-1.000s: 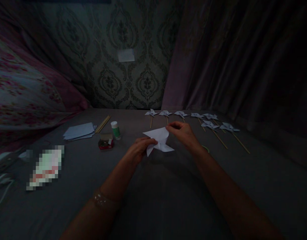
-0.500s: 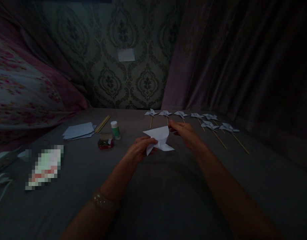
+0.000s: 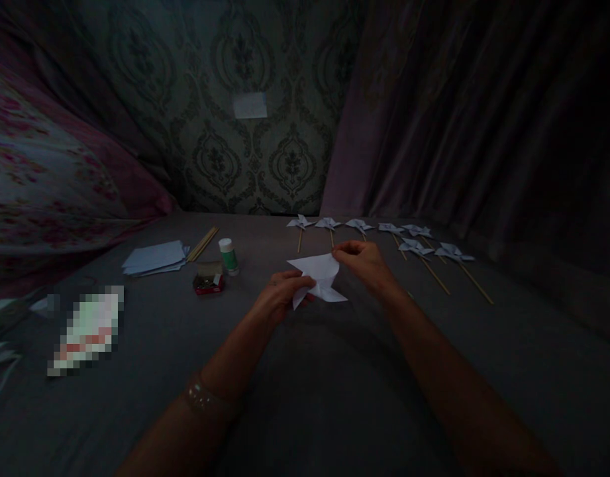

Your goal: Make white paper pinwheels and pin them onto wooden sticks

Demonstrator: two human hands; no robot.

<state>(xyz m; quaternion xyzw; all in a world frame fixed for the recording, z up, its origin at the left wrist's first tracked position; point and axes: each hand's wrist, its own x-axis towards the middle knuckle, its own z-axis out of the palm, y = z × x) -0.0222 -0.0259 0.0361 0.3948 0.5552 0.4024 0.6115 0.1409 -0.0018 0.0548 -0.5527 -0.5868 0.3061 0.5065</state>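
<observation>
A white paper pinwheel [image 3: 324,268], partly folded with pointed corners, is held up above the grey cloth surface. My left hand [image 3: 283,291] is closed on its left side, the thumb pressing near the middle where folded corners meet. At the upper right corner of the paper, my right hand [image 3: 364,265] pinches the tip between thumb and fingers. No stick shows on this pinwheel. Behind it lie several finished pinwheels on sticks, one of them a pinwheel [image 3: 301,223] just beyond my hands.
To the left stand a glue bottle [image 3: 228,257] and a small red box [image 3: 208,281] of metal pieces. Beyond are loose wooden sticks [image 3: 203,244] and a paper stack [image 3: 154,257]. A blurred packet [image 3: 89,331] lies nearer. More pinwheels [image 3: 454,252] rest at right.
My right hand has moved slightly left and down, its fingers now closed at the paper's upper right corner. My left hand keeps its hold, almost unmoved.
</observation>
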